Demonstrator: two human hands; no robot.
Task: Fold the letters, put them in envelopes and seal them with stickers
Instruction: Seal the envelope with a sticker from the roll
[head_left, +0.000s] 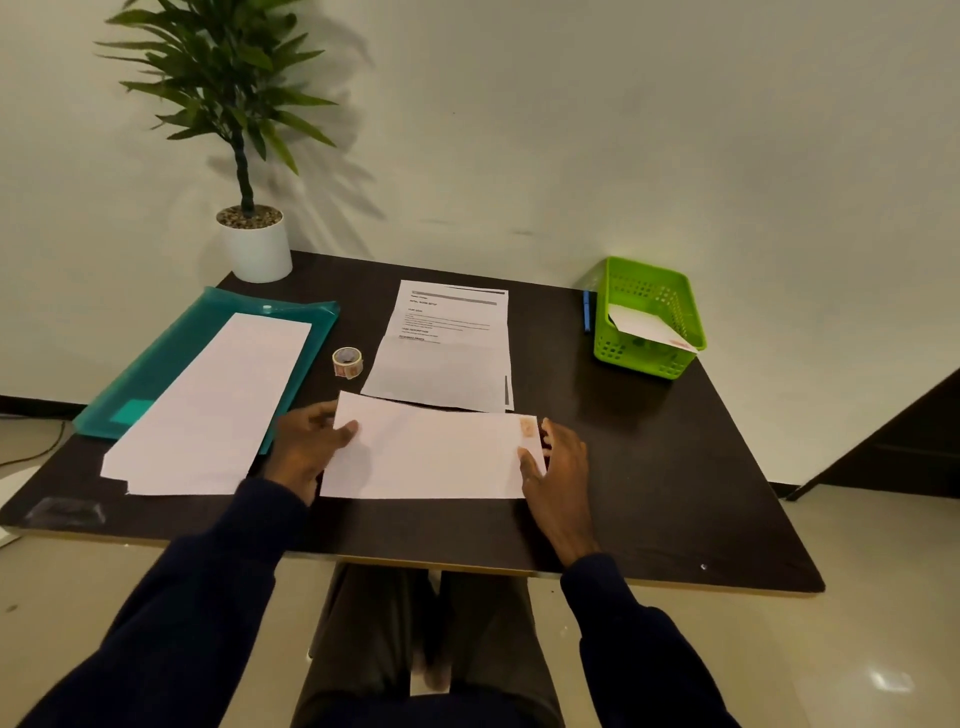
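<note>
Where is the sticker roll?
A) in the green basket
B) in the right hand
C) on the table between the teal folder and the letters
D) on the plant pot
C: the sticker roll sits on the table between the teal folder and the letters.

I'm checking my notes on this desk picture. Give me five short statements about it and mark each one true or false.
1. The left hand and right hand hold the envelope by its ends. True.
2. The green basket is empty. False: a second envelope lies in it.
3. The sticker roll stands between the teal folder and the printed letters. True.
4. The potted plant stands at the near right corner of the table. False: it stands at the far left corner.
5. The blue pen lies on the teal folder. False: it lies beside the green basket.
</note>
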